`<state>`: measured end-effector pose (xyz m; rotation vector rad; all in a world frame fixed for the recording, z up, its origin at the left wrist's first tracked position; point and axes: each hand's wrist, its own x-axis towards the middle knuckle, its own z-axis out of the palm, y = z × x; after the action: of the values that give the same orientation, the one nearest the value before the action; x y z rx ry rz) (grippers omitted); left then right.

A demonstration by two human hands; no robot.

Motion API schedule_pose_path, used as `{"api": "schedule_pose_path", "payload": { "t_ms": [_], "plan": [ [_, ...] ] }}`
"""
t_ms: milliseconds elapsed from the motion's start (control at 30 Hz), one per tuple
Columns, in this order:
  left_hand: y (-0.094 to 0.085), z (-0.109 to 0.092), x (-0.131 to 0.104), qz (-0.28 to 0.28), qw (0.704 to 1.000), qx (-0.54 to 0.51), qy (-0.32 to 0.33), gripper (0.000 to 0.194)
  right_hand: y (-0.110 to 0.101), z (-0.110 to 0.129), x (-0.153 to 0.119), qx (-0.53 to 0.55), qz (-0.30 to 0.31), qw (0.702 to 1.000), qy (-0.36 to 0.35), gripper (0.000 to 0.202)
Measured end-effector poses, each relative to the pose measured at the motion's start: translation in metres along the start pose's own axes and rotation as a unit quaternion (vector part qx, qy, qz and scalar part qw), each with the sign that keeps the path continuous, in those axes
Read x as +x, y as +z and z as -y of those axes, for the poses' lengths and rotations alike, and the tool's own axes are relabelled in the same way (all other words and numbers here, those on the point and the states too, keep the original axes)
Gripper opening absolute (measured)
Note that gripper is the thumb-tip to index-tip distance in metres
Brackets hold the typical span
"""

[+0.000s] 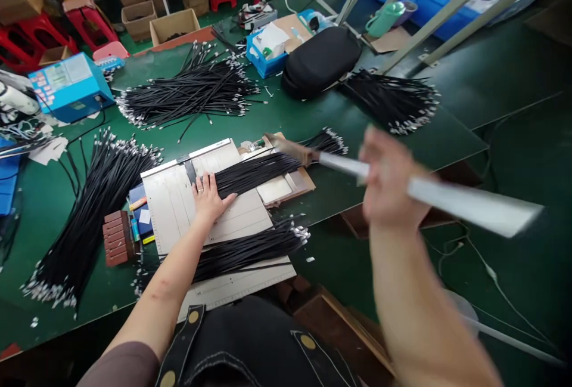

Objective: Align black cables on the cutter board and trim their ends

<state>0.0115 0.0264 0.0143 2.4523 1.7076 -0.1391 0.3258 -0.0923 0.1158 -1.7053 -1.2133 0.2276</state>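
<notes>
My left hand [209, 199] lies with its fingers spread on a white marked board [167, 208], at the left end of a bundle of black cables [254, 173]. My right hand [388, 178] is raised to the right of the board, its fingers wrapped round a long white tool [465, 199]. The tool's brownish far end is over the right part of that bundle; motion blurs it. A second bundle of black cables [245, 253] lies across the lower part of the board, nearer my body.
Cable piles lie at the left [89, 208], at the back [192, 92] and at the right [397, 101]. A black case [322, 62], a blue tray [266, 62], a blue box [71, 89] and a brown block [117, 238] stand on the green table [339, 220].
</notes>
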Motion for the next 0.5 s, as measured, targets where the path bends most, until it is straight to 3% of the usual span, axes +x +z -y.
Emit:
{"api": "schedule_pose_path", "payload": {
  "t_ms": [33,100,133,200,267,333,433,500],
  "plan": [
    [0.001,0.0,0.0,0.0,1.0,0.001,0.0,0.099,0.004,-0.011,-0.06,0.042,-0.093,0.994,0.048,0.046],
    [0.002,0.002,-0.001,-0.005,1.0,0.003,0.001,0.099,0.013,-0.032,-0.158,0.059,-0.091,0.989,0.096,0.042],
    [0.003,0.004,-0.001,-0.009,1.0,0.005,0.002,0.098,0.017,-0.041,-0.189,0.094,-0.097,0.98,0.144,0.04],
    [0.001,0.007,-0.002,-0.005,1.0,0.009,0.003,0.098,0.019,-0.048,-0.205,0.137,-0.105,0.963,0.206,0.04],
    [-0.005,0.005,0.002,0.014,1.0,0.014,-0.003,0.097,0.01,-0.035,-0.17,0.151,-0.124,0.957,0.213,0.037],
    [-0.015,-0.008,0.012,0.021,1.0,0.018,-0.007,0.102,-0.007,-0.009,-0.102,0.135,-0.109,0.972,0.158,0.034],
    [-0.032,-0.057,0.039,0.021,0.998,0.014,0.053,0.113,-0.026,0.011,0.013,0.121,0.041,0.991,0.03,0.058],
    [-0.038,-0.098,0.057,0.056,0.992,0.003,0.112,0.118,-0.024,-0.007,0.064,0.06,0.11,0.992,-0.029,0.065]
  ]
}}
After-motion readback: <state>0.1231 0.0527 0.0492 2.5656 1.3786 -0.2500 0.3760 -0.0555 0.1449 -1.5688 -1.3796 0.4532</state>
